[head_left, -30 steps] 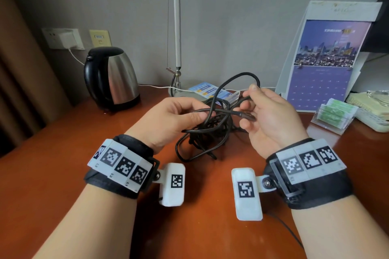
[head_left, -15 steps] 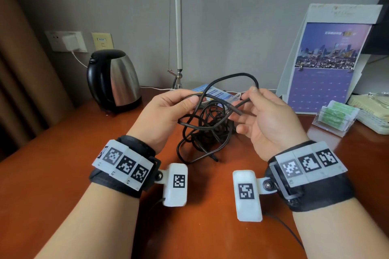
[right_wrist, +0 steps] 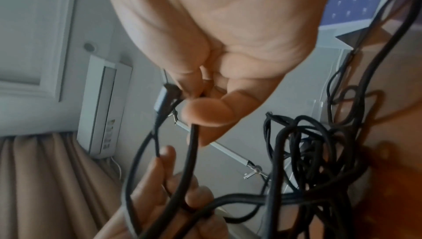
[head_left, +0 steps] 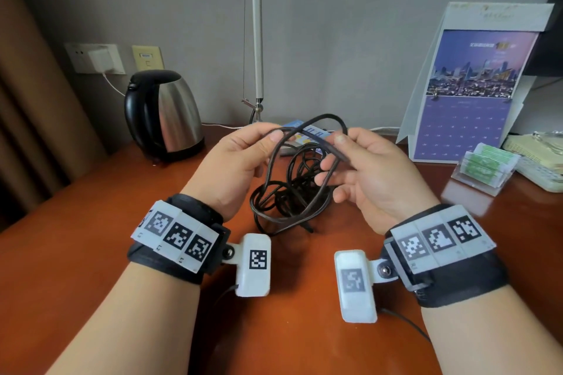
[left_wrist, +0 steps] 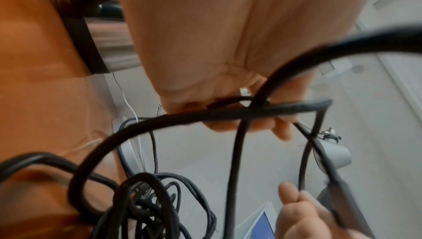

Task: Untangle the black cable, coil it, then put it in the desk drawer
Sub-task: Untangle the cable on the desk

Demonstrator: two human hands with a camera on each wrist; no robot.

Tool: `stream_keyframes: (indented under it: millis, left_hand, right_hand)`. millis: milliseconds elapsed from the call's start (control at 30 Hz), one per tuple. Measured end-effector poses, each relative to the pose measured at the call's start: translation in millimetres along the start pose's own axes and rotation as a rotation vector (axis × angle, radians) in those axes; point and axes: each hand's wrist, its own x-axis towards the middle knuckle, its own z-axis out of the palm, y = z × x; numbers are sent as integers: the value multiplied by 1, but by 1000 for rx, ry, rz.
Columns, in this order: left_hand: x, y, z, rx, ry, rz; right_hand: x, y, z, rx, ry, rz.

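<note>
**Cable mid-untangle, both hands pinching strands**

Far left, a kettle [head_left: 164, 114] stands on the counter [head_left: 76, 253], clear of the work. The left hand [head_left: 234, 167] is curled, a strand of the black cable [head_left: 286, 192] pinched between thumb and forefinger. The bulk of the cable is still knotted, hanging between the hands with its lower loops on the counter. The right hand [head_left: 374, 173] pinches another strand near a plug end; its lower fingers are loosely spread under the loop. The desk drawer is not in view.

Risks, as judged:
- Knot tightened if both pinched strands are pulled apart before the plug end is fed back through the loop.
- Plug end snagged in the clump, if yanked.
- Card holder [head_left: 484, 166] at right may be swept if the freed length whips.
</note>
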Motion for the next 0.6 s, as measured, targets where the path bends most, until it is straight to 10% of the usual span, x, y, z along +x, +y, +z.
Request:
stream_keyframes:
  millis: [233, 600]
  left_hand:
    - [7, 2, -11, -115, 480, -56]
    - [10, -5, -17, 70, 542, 2]
  right_hand:
    - [7, -10, -15, 360, 212, -105]
    - [17, -14, -34, 912, 414, -167]
